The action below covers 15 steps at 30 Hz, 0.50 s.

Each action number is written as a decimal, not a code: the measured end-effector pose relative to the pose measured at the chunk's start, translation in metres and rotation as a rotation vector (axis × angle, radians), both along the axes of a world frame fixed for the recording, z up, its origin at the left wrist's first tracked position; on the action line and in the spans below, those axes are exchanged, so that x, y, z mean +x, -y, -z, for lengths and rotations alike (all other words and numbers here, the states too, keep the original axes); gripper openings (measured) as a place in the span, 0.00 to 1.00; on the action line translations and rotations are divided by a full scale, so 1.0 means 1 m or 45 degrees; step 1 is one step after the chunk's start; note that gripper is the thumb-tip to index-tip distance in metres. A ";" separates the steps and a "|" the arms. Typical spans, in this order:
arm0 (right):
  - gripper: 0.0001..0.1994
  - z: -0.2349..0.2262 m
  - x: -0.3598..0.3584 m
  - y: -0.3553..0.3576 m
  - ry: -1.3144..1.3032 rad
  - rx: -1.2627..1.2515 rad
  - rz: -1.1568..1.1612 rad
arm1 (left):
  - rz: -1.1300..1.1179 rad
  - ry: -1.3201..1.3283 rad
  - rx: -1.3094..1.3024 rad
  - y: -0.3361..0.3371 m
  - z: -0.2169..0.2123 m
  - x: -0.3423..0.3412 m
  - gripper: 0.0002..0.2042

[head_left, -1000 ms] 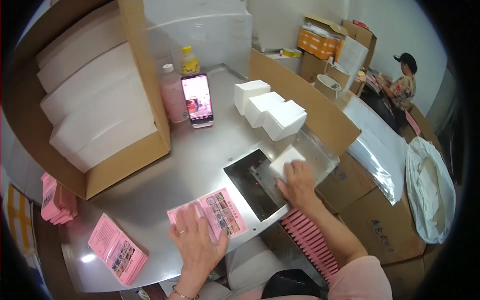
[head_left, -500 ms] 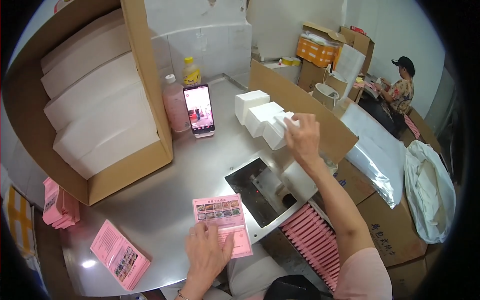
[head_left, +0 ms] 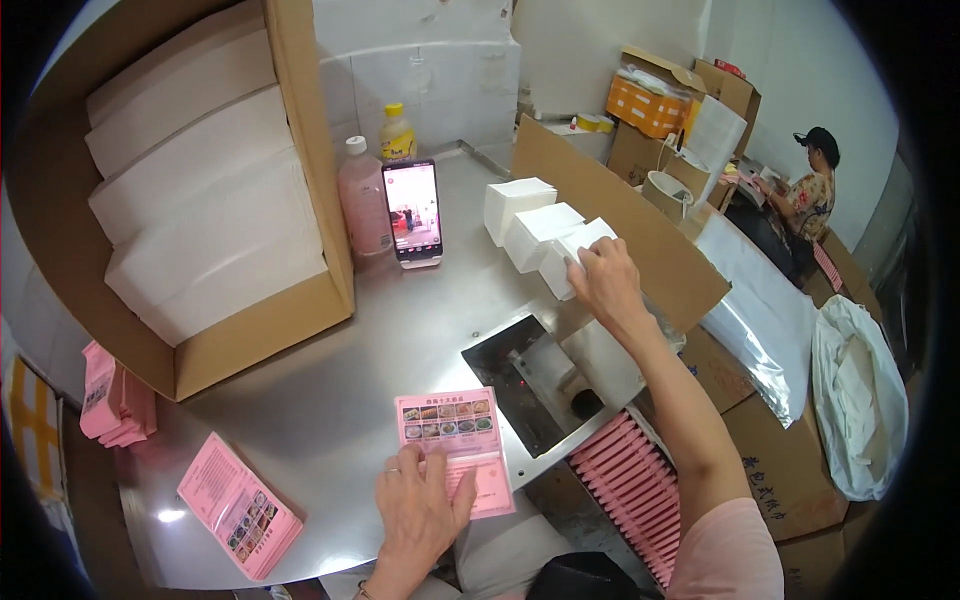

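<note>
Right hand (head_left: 604,282): reaching forward over the metal table (head_left: 330,420), fingers curled and pinching the edge of the nearest white tissue stack (head_left: 578,252); thumb side hidden, so the depth of the grip cannot be told. Left hand (head_left: 420,510): laid flat, fingers spread, pressing the lower part of a pink printed sleeve (head_left: 455,445) against the table, near the front edge. Handling note, by judgement: the stack looks soft and loose-leaved, so it is best taken squarely across its full thickness and lifted level, lest the sheets fan or the bottom ones stay behind; the flat hand keeps the sleeve from sliding on the smooth metal. Adjacent: two further white tissue stacks (head_left: 520,207), touching one another in a row along a cardboard divider (head_left: 620,225). Between the hands: a dark rectangular opening (head_left: 530,385) in the table with a machine part inside. Below it, right of the sleeve: a row of pink packets (head_left: 630,480) standing on edge. Farther left: another pink sleeve (head_left: 240,505) lying flat; a small pile of pink sleeves (head_left: 110,395) at the table's edge. Behind: a large cardboard box (head_left: 300,200) on its side holding long white bundles; a pink bottle (head_left: 362,200); a yellow-capped bottle (head_left: 397,135); a phone (head_left: 413,212) propped upright, screen lit. Far right: another person (head_left: 805,195) seated among cartons.
</note>
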State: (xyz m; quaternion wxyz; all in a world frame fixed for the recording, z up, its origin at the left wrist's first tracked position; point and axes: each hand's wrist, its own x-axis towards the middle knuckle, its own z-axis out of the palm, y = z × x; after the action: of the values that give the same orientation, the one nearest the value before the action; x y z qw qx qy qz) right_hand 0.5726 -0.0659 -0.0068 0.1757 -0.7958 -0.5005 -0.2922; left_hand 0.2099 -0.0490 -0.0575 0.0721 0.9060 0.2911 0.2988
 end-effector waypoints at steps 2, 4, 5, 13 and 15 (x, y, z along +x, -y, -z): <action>0.11 -0.006 0.003 -0.005 -0.054 -0.070 0.034 | 0.006 0.002 -0.006 0.000 -0.001 -0.001 0.18; 0.11 -0.008 0.002 -0.005 -0.112 -0.073 0.027 | 0.001 -0.021 -0.094 0.002 -0.003 -0.003 0.20; 0.11 -0.010 0.002 -0.005 -0.169 -0.075 0.022 | -0.009 -0.019 -0.093 0.003 -0.003 -0.003 0.20; 0.21 0.003 -0.050 0.021 0.237 0.161 -0.123 | 0.329 -0.201 -0.110 -0.002 -0.004 -0.008 0.24; 0.19 0.035 -0.134 0.039 0.022 0.125 -0.641 | 0.231 -0.213 -0.196 -0.003 -0.008 -0.020 0.28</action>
State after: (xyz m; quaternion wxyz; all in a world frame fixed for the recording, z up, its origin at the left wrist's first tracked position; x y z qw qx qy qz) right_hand 0.4383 -0.1047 -0.0420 0.2770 -0.6341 -0.6695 -0.2701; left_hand 0.1897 -0.0461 -0.0491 0.1435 0.9421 0.2351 0.1915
